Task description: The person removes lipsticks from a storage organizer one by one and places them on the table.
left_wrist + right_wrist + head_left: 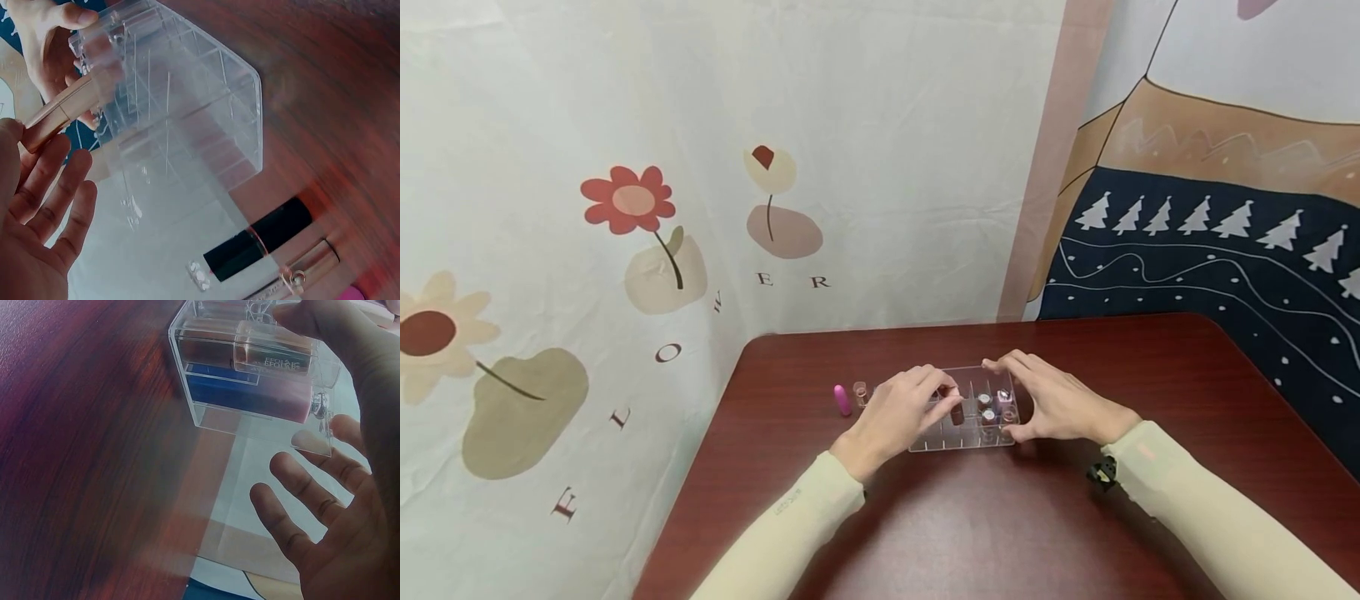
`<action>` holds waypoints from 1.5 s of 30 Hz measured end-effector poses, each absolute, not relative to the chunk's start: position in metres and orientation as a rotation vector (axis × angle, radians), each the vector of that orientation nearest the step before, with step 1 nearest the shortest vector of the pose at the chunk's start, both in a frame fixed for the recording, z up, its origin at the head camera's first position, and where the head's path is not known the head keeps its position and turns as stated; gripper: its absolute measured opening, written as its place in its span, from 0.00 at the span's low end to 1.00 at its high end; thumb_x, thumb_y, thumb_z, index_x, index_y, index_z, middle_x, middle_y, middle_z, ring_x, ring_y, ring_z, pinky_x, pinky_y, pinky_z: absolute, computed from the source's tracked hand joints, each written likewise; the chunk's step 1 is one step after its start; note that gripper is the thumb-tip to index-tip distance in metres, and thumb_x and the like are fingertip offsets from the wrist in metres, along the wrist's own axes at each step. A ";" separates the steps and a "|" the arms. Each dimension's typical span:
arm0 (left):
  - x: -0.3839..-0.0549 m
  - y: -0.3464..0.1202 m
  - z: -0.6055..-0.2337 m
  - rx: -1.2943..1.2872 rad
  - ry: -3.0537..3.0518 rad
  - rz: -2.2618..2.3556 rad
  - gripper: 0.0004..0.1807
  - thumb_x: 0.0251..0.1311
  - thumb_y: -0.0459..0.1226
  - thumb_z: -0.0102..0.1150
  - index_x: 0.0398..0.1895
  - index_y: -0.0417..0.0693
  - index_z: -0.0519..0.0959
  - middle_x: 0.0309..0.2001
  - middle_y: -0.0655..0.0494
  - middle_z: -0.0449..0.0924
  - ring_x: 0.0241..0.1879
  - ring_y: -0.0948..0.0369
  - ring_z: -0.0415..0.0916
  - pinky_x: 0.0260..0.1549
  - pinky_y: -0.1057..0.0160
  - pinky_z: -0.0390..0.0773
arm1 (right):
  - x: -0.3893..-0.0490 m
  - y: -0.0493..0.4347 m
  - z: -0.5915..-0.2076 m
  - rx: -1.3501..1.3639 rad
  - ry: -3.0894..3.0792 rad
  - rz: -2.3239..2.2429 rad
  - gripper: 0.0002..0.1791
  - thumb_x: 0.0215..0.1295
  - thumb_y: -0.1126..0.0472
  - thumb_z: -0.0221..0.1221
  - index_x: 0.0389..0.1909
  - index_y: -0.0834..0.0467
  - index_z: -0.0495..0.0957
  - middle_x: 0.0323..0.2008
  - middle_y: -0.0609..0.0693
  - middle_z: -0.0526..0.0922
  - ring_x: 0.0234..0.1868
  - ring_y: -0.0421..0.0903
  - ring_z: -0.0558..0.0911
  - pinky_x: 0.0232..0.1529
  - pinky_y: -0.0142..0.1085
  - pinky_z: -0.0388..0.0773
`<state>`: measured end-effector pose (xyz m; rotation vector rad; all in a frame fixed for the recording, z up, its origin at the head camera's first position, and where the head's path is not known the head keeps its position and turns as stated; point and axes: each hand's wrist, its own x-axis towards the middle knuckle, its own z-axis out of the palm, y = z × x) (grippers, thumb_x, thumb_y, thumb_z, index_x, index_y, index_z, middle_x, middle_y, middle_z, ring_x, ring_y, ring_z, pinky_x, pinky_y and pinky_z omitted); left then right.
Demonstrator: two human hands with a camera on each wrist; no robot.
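My left hand [897, 410] pinches a shiny rose-gold lipstick tube [59, 117] between thumb and fingertips. The tube is tilted over a clear divided organizer [931, 439], its far end at the compartments; the left wrist view does not show how deep it reaches. At the organizer's right end, my right hand [1056, 400] grips it, thumb at the near corner and fingers at the far side. Several lipsticks stand in the right-hand compartments, among them a blue and pink one [250, 394] and a brownish tube with lettering [275, 353].
Left of the organizer, a bright pink tube [842, 400] and a small clear-ended tube [861, 392] are on the dark red table [970, 533]. A black lipstick [281, 232] and a gold tube with a bow [312, 265] are there too. Printed cloth [887, 208] hangs behind.
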<state>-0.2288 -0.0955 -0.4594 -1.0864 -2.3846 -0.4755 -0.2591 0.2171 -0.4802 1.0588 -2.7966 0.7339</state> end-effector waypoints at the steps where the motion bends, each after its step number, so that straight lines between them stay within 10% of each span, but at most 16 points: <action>1: -0.229 -0.097 -0.459 -1.081 -2.379 -0.474 0.07 0.82 0.44 0.73 0.52 0.53 0.87 0.46 0.62 0.92 0.39 0.64 0.88 0.44 0.63 0.91 | -0.259 0.217 -0.480 1.057 -2.800 0.732 0.58 0.50 0.49 0.88 0.84 0.50 0.74 0.69 0.53 0.83 0.68 0.50 0.83 0.64 0.57 0.89; 45: -0.204 -0.201 -0.450 -0.803 -2.354 -0.467 0.09 0.74 0.37 0.80 0.49 0.52 0.88 0.42 0.61 0.88 0.34 0.63 0.79 0.33 0.64 0.84 | -0.255 0.217 -0.480 1.026 -2.846 0.732 0.57 0.53 0.51 0.87 0.85 0.47 0.71 0.73 0.51 0.83 0.68 0.49 0.82 0.67 0.56 0.89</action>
